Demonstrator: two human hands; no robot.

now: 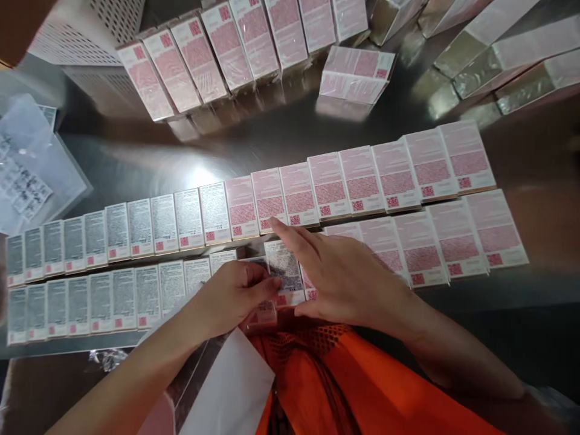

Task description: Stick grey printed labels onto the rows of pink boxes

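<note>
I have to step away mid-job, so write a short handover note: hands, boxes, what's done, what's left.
Left hand: pinching a black-printed label onto a box in the near row.
Right hand: open, flat, fingers steadying that label and the boxes beside it.
Boxes: two rows on the steel table; more stand upright at the back.
Done: the labelled boxes on the left of both rows carry black-printed labels.
Left: the pink boxes on the right of both rows show no such label.
A label sheet lies at the near edge.

Print on the boxes (362,181) is unreadable (too small).
</note>
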